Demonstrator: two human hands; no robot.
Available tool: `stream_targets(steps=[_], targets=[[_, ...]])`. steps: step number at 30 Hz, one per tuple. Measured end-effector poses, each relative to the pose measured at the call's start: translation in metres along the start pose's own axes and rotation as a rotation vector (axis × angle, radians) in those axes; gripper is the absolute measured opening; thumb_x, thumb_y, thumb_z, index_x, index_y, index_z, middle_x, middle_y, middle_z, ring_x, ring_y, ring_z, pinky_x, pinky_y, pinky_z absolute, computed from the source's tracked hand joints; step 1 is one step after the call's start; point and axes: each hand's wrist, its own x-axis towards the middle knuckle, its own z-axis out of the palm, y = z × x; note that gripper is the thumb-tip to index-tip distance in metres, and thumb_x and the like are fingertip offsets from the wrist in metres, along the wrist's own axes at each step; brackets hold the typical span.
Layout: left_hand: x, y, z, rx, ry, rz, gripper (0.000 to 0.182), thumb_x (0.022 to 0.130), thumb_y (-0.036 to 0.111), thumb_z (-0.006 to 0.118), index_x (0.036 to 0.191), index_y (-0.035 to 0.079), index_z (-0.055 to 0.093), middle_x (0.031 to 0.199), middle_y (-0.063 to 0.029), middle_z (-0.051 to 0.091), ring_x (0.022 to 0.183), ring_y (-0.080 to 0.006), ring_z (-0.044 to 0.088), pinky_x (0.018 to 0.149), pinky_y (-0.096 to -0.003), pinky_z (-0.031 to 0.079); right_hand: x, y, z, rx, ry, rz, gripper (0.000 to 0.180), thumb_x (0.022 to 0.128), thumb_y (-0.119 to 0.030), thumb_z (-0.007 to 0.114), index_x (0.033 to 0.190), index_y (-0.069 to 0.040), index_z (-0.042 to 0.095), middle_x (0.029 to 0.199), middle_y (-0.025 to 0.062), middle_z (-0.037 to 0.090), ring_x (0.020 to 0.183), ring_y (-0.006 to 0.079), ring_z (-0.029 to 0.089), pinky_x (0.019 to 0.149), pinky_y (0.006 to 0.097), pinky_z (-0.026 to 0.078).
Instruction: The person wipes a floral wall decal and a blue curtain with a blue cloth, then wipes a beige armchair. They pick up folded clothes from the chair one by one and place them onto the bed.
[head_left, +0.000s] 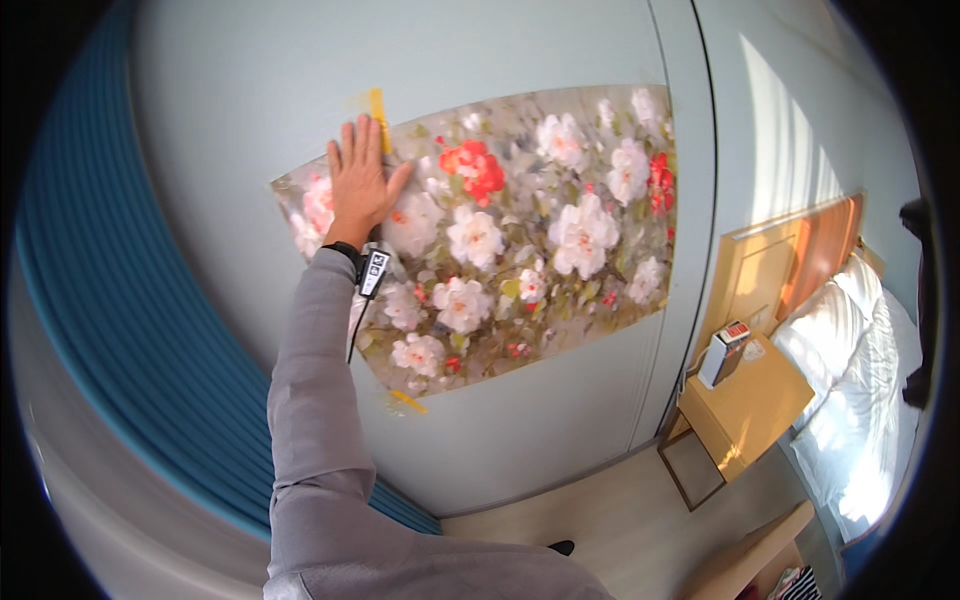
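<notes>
A floral print (480, 232) with white, pink and red blossoms lies flat against a pale blue-grey wall panel. My left hand (364, 176) rests on its upper left part, palm to the surface, fingers spread and holding nothing. Beside my fingertips, a strip of yellow tape (380, 120) crosses the print's top edge onto the wall. Another piece of yellow tape (409, 402) sticks at the lower left edge. A black wristband with a small device (373, 271) bearing a printed code and a cable is on my left wrist. My right hand is out of view.
Blue pleated curtain (135, 300) hangs at the left. To the right stand a wooden bedside table (750, 405) with a box (724, 354) on it, and a bed with white bedding (847, 360). A wooden piece (750, 559) and striped fabric (801, 585) are at the lower right.
</notes>
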Motion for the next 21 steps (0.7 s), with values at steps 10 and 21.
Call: stream_targets(steps=[10,21], targets=[[-0.066,-0.039,-0.026,0.027,0.117,-0.13,0.084,0.098,0.047,0.065,0.163,0.001,0.036,0.17,-0.0235,0.032,0.158,-0.0436,0.026,0.128,-0.0594,0.016,-0.038,0.055,0.014,0.036,0.012,0.116,0.02,0.077,-0.032,0.069,0.072,-0.013,0.065,0.064,0.0106,0.065,0.061,0.033,0.068,0.052,0.05,0.048],[-0.087,-0.073,-0.012,0.103,-0.027,-0.15,0.086,0.1,0.05,0.061,0.165,0.002,0.032,0.17,-0.0239,0.032,0.159,-0.0427,0.025,0.129,-0.0593,0.014,-0.367,0.313,0.148,-0.195,-0.094,-0.223,0.021,0.077,-0.033,0.069,0.072,-0.013,0.064,0.064,0.0099,0.064,0.061,0.0324,0.068,0.052,0.0497,0.048]])
